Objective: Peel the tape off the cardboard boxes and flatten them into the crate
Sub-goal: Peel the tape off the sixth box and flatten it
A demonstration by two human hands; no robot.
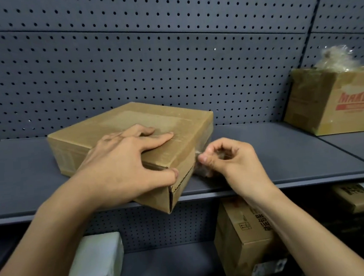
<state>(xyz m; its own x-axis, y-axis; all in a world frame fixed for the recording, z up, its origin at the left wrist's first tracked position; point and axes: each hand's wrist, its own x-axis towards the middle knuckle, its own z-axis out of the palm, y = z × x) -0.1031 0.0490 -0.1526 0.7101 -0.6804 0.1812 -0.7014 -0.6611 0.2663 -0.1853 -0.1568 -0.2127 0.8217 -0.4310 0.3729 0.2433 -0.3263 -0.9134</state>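
Flat cardboard box on the upper shelf, turned cornerwise, close to the front edge, with the near corner out past that edge. Lid shut, with dull patches of old tape across the top.

Left grip laid over the near part of the box: fingers straight and spread flat on the lid, thumb pressed against the near side just under the lid's edge. Nothing pinched, only pressing down.

Right grip just beside the box's right wall, closed in a pinch on a strip of clear tape: thumb and forefinger together at the strip's upper end, other fingers curled in. Tape partly off the wall, crumpled and glossy, with the lower end down near the shelf. Impossible to tell how much of it is stuck to the cardboard.

Well apart to the right, on the adjoining shelf section and against the grey pegboard: a second cardboard box with red "MAKEUP" print, top open, crumpled clear plastic rising out of it.

Below, on the lower shelf: a white wrapped parcel at left, beside the left forearm. At right, a brown carton with black printing, partly behind the right forearm. Further right, another brown carton, just under the upper shelf's front edge.
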